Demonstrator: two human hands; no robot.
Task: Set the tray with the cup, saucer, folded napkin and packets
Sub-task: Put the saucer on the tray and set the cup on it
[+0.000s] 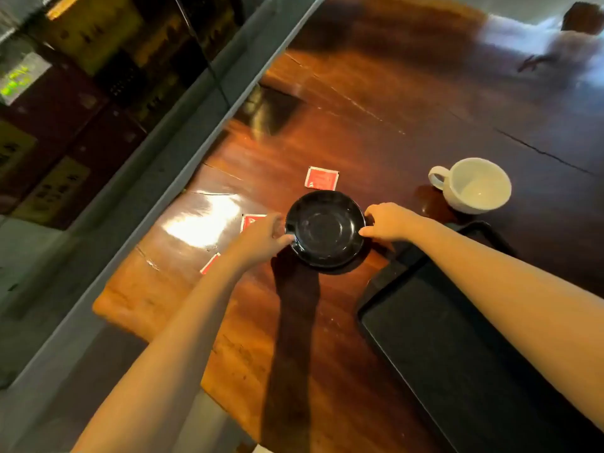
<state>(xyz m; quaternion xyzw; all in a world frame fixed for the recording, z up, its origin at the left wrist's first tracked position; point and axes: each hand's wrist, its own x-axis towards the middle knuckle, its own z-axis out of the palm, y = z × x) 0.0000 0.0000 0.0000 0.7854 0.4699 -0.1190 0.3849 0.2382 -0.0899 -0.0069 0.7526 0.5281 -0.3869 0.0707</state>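
Observation:
A black saucer (325,228) is held just above the wooden table, tilted slightly. My left hand (261,238) grips its left rim and my right hand (389,222) grips its right rim. A white cup (474,185) stands empty on the table to the right, handle pointing left. A black tray (451,348) lies at the lower right, partly under my right forearm. Three red packets lie on the table: one (322,178) beyond the saucer, one (250,220) partly hidden by my left hand, one (209,263) beside my left wrist. No napkin is visible.
The wooden table (310,322) has a cracked surface and its left edge runs diagonally beside a grey ledge (137,191). A dark square object (271,109) sits at the far left of the table. A blurred white shape (562,50) lies at the far right.

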